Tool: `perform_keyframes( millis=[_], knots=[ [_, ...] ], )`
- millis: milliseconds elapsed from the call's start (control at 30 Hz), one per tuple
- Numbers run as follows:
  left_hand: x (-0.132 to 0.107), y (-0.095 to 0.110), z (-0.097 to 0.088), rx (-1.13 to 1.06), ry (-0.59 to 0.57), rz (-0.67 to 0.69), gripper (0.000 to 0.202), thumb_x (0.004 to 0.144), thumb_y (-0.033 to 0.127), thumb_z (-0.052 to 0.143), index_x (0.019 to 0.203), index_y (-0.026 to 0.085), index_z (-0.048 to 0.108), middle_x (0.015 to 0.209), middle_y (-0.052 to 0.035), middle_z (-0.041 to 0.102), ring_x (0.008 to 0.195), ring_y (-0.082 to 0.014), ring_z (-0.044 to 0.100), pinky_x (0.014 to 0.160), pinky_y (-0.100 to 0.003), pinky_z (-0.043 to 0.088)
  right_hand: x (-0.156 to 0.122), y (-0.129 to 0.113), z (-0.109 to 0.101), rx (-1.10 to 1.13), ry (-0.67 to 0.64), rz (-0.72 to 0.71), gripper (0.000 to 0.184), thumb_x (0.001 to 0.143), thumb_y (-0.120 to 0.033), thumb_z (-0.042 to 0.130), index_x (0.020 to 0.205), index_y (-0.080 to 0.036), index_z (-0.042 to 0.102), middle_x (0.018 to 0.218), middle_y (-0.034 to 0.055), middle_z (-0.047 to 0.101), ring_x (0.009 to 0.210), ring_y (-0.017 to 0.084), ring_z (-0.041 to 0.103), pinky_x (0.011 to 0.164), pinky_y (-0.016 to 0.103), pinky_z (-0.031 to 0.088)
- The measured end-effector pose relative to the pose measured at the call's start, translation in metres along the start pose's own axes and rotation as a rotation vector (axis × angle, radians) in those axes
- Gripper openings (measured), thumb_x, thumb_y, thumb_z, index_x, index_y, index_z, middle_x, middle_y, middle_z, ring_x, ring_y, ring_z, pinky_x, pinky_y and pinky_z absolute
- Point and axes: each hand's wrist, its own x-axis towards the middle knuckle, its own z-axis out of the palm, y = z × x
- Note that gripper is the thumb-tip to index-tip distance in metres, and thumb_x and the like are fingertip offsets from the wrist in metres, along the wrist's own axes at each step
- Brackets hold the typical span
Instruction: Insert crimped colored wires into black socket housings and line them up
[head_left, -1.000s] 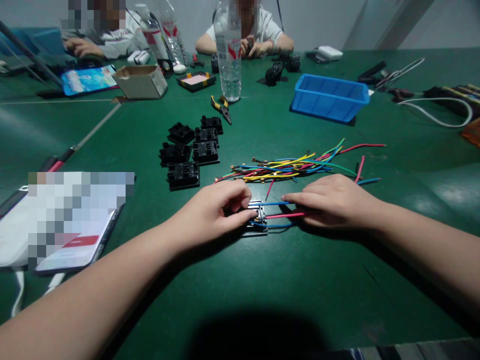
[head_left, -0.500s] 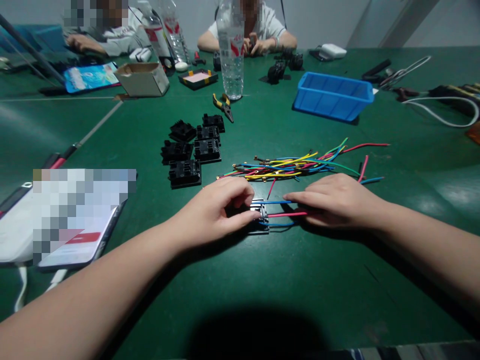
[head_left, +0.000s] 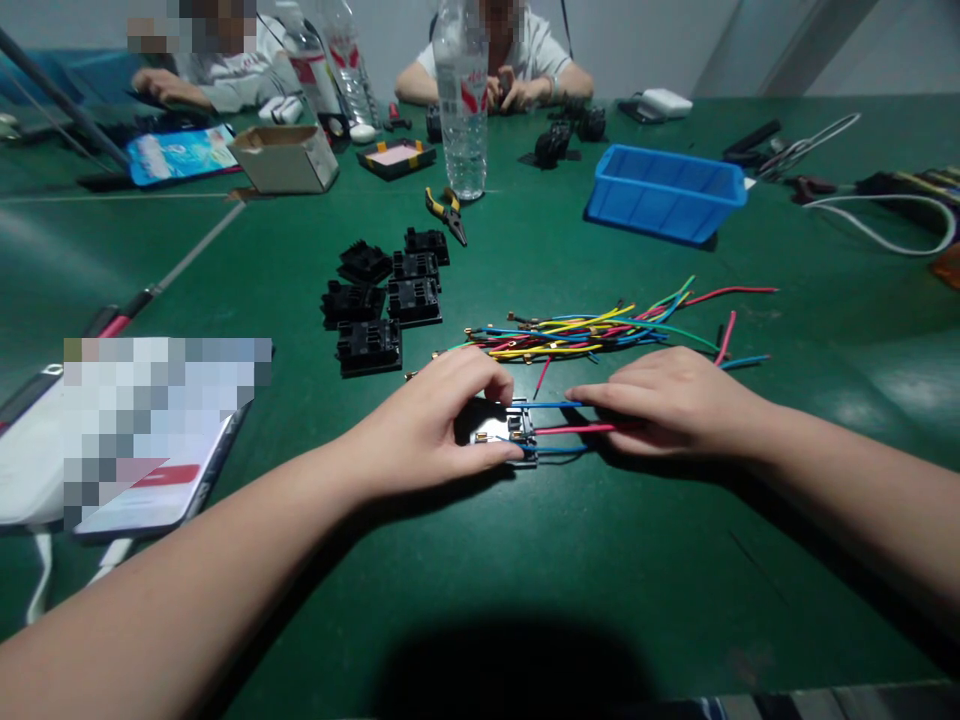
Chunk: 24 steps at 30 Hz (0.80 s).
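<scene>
Between the thumb and curled fingers of my left hand (head_left: 439,415) is a small black plastic housing (head_left: 530,458), with brass-coloured terminals and a bright inner face showing. The thumb rests at its near edge, the index finger at its far edge. A red wire (head_left: 571,430) runs out of its right side, flanked by two blue wires (head_left: 553,405). My right hand (head_left: 679,405) is closed over these wires, palm down; their far ends are hidden beneath it. Just behind both hands lies a bundle of coloured wires (head_left: 570,335) with brass terminals.
Several black housings (head_left: 370,346) sit behind my left hand, near yellow-handled pliers (head_left: 448,215) and a water bottle (head_left: 465,130). A blue bin (head_left: 664,195) stands back right. Phones (head_left: 172,440) with cables lie at left. Two people sit across the green table (head_left: 525,580).
My left thumb has shifted from the housing's middle toward its near edge, and the index finger has lifted slightly, uncovering the terminals inside. My right hand has hardly moved.
</scene>
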Motion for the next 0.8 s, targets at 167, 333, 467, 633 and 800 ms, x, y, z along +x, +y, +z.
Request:
perform_keyframes(
  millis=[167, 333, 467, 633, 800],
  knots=[
    [-0.0006, -0.0004, 0.0005, 0.024, -0.029, -0.016, 0.034, 0.082, 0.038, 0.068, 0.105, 0.018, 0.055, 0.102, -0.0052, 0.059, 0.094, -0.0197, 0.052, 0.086, -0.034, 0.042, 0.0014, -0.0006, -0.0031, 0.063, -0.031, 0.029, 0.030, 0.091, -0.034, 0.050, 0.113, -0.016, 0.062, 0.070, 0.0011, 0.066, 0.059, 0.014, 0.058, 0.057, 0.027, 0.037],
    [-0.0003, -0.0011, -0.0004, 0.022, -0.037, -0.002, 0.035, 0.083, 0.039, 0.066, 0.110, 0.019, 0.056, 0.105, -0.0054, 0.060, 0.095, -0.0198, 0.053, 0.086, -0.034, 0.043, 0.0014, 0.0007, -0.0044, 0.076, -0.049, 0.006, 0.035, 0.096, -0.035, 0.042, 0.116, -0.014, 0.061, 0.075, 0.0040, 0.068, 0.062, 0.015, 0.059, 0.059, 0.028, 0.037],
    [-0.0002, -0.0011, -0.0006, 0.023, -0.038, 0.013, 0.035, 0.083, 0.040, 0.065, 0.110, 0.019, 0.057, 0.104, -0.0055, 0.061, 0.094, -0.0199, 0.054, 0.085, -0.034, 0.043, 0.0013, 0.0007, -0.0040, 0.049, -0.049, 0.010, 0.033, 0.098, -0.033, 0.040, 0.116, -0.015, 0.060, 0.075, 0.0041, 0.069, 0.062, 0.015, 0.059, 0.059, 0.028, 0.036],
    [0.0001, -0.0003, -0.0010, 0.022, -0.043, 0.015, 0.035, 0.085, 0.041, 0.063, 0.111, 0.018, 0.059, 0.104, -0.0058, 0.061, 0.096, -0.0201, 0.054, 0.086, -0.034, 0.043, 0.0012, -0.0001, -0.0029, 0.043, -0.036, 0.004, 0.032, 0.098, -0.033, 0.041, 0.115, -0.015, 0.061, 0.074, 0.0036, 0.069, 0.060, 0.015, 0.058, 0.058, 0.028, 0.035],
    [0.0007, -0.0002, -0.0006, 0.017, -0.045, 0.005, 0.033, 0.085, 0.040, 0.063, 0.110, 0.019, 0.060, 0.105, -0.0060, 0.061, 0.097, -0.0203, 0.054, 0.088, -0.034, 0.043, 0.0015, -0.0009, -0.0026, 0.046, -0.032, 0.010, 0.030, 0.098, -0.031, 0.041, 0.115, -0.016, 0.061, 0.074, 0.0030, 0.069, 0.059, 0.014, 0.058, 0.057, 0.028, 0.035]
  ],
)
